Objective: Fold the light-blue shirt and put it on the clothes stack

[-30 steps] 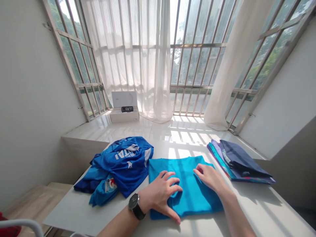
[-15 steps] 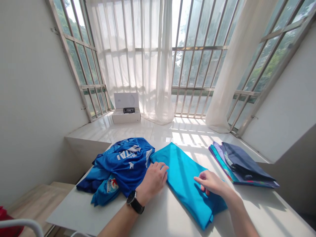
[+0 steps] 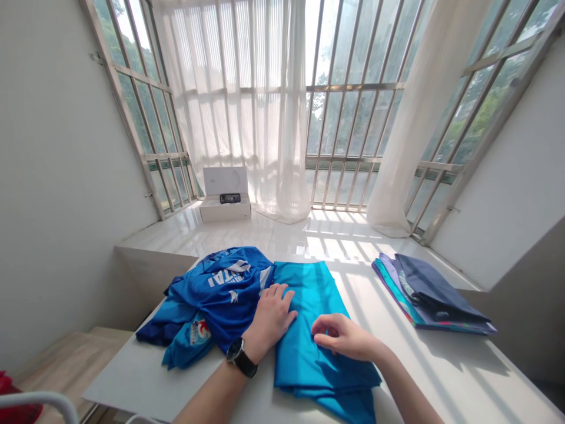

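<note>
A folded turquoise shirt lies lengthwise on the white table in front of me. My left hand, with a black watch on the wrist, rests flat on the shirt's left edge, fingers stretched out. My right hand lies on the middle of the shirt with its fingers curled and pinching the cloth. A heap of crumpled blue jerseys sits just left of my left hand.
A stack of folded garments, dark blue on top, lies at the table's right. Beyond the table is a white raised floor with an open white box, sheer curtains and barred windows. A chair rail shows at bottom left.
The turquoise shirt has turned from lying wide to lying lengthwise, with a diagonal stage between. My left hand slid to its left edge; my right hand moved left onto its middle.
</note>
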`<state>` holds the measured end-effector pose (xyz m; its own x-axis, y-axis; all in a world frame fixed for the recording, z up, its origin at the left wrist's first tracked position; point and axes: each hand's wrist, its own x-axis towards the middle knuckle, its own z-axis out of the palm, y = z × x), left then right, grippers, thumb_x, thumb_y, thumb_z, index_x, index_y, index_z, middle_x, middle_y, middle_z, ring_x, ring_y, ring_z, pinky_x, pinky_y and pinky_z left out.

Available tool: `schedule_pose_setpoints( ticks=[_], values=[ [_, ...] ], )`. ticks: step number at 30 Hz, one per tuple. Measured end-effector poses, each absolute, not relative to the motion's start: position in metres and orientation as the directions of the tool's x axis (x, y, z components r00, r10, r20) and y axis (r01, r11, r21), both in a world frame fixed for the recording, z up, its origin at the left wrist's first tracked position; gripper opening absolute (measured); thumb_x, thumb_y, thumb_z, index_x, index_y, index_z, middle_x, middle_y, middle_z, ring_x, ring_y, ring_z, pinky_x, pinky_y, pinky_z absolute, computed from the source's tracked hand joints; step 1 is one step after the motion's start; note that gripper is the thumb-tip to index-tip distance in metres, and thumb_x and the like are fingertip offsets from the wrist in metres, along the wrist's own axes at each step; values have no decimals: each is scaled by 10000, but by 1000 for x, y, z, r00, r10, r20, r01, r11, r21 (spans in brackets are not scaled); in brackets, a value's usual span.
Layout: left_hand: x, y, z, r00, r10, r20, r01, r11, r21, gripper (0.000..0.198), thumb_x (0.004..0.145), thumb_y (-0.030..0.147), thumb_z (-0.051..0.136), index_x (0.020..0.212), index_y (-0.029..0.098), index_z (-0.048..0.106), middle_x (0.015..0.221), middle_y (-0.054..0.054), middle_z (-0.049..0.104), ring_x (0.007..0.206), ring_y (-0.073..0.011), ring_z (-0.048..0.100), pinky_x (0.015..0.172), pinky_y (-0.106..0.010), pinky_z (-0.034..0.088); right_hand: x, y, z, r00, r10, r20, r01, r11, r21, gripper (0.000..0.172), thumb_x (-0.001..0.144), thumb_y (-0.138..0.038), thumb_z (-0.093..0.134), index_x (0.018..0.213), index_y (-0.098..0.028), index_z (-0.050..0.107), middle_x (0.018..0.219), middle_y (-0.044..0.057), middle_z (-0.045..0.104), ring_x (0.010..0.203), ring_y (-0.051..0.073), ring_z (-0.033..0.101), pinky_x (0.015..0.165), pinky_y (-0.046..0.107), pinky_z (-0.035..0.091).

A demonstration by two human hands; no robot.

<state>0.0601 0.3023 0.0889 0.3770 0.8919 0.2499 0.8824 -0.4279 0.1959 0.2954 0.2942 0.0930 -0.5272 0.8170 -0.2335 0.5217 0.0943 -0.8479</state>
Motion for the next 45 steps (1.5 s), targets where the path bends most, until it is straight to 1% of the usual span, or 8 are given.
schedule_pose_setpoints(
  ticks=[6, 14, 18, 23, 28, 31, 37, 45],
  values=[
    [63, 287, 70, 523, 832, 186, 791, -555, 257, 641, 959, 631, 552, 1479, 259, 517, 1583, -149, 446, 1474, -396, 368, 1171, -616, 349, 298, 295, 95, -444, 893, -67, 684, 290, -670, 170, 846, -371, 694, 855, -202, 681, 791, 10, 642, 733, 163, 578, 654, 277, 455],
    [59, 310, 80, 426, 861, 277, 851, -485, 200, 634, 913, 609, 644, 1378, 180, 598, 1506, -186, 519, 1425, -406, 415, 1174, -607, 340, 292, 297, 85, -453, 882, 130, 668, 432, -606, 387, 864, -451, 681, 1208, -275, 683, 1337, 111, 622, 1207, 311, 594, 1080, 470, 481],
    [66, 293, 84, 496, 827, 265, 784, -558, 272, 433, 958, 509, 615, 1280, 222, 640, 1382, -126, 621, 1262, -325, 565, 1098, -496, 458, 296, 299, 79, -476, 868, 140, 636, 450, -627, 370, 904, -438, 635, 1227, -267, 685, 1392, 120, 614, 1259, 310, 587, 1120, 476, 468],
    [69, 281, 77, 570, 805, 165, 765, -593, 252, 740, 931, 675, 556, 1492, 197, 488, 1569, -210, 448, 1439, -439, 402, 1145, -628, 371, 302, 303, 68, -485, 858, 166, 614, 470, -634, 352, 926, -339, 590, 1255, -258, 687, 1413, 118, 614, 1305, 304, 589, 1145, 463, 463],
    [62, 300, 68, 575, 804, 147, 767, -593, 244, 773, 953, 694, 504, 1557, 219, 415, 1637, -188, 357, 1509, -405, 316, 1208, -619, 281, 299, 309, 50, -434, 870, 234, 651, 482, -586, 381, 954, -368, 555, 1302, -250, 657, 1500, 127, 542, 1354, 306, 547, 1145, 470, 457],
    [60, 307, 70, 571, 801, 180, 765, -599, 237, 760, 939, 698, 533, 1531, 229, 450, 1614, -175, 401, 1496, -397, 342, 1206, -623, 283, 299, 312, 52, -411, 869, 275, 654, 491, -575, 316, 960, -378, 538, 1209, -245, 679, 1442, 128, 566, 1284, 298, 584, 1097, 469, 489],
    [66, 296, 87, 687, 673, 276, 617, -740, 268, 567, 855, 581, 747, 1299, 251, 623, 1436, -103, 589, 1316, -327, 533, 1101, -472, 441, 310, 314, 76, -428, 892, 147, 679, 425, -599, 224, 972, -408, 525, 934, -261, 691, 957, 85, 690, 881, 248, 659, 859, 434, 563],
    [73, 285, 99, 771, 619, 152, 570, -776, 270, 292, 881, 462, 762, 1066, 247, 692, 1110, -36, 731, 1022, -247, 665, 867, -355, 497, 310, 312, 82, -435, 892, 124, 688, 418, -593, 234, 969, -429, 537, 875, -264, 674, 924, 74, 706, 852, 242, 651, 816, 418, 547]
  ],
)
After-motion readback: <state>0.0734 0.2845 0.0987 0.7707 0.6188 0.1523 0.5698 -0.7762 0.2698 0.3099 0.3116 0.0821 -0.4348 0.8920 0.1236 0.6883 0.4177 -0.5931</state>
